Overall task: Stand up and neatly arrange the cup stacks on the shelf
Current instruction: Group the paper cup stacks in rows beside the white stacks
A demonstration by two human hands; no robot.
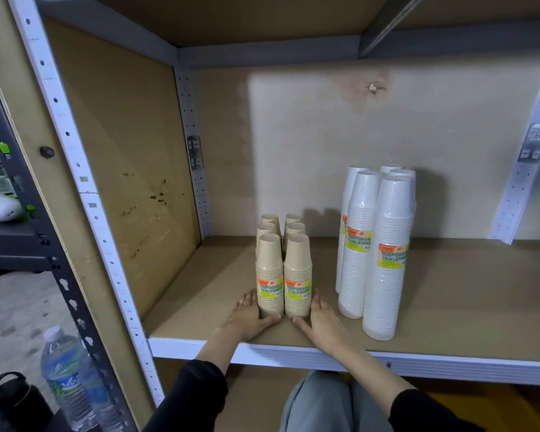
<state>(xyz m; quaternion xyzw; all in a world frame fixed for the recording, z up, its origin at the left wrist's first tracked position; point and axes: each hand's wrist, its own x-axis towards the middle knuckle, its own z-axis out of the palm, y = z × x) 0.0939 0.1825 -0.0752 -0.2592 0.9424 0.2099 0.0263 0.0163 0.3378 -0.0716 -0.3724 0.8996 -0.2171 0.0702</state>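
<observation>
Several short beige cup stacks (282, 269) stand upright in two tight rows on the brown shelf board (200, 291), each front one with a yellow-green label. To their right, several taller white cup stacks (384, 254) stand upright in a close cluster. My left hand (250, 316) lies flat on the board against the left side of the front beige stack. My right hand (321, 322) lies flat against the right side of the other front beige stack. Both hands have their fingers spread and the thumbs meet in front of the stacks. Neither hand holds anything.
The shelf's white front rail (293, 353) runs under my wrists, with perforated white uprights (85, 188) at the left. A water bottle (72, 381) and a dark flask (16, 400) stand on the floor at lower left. My knee (321, 403) is below the rail.
</observation>
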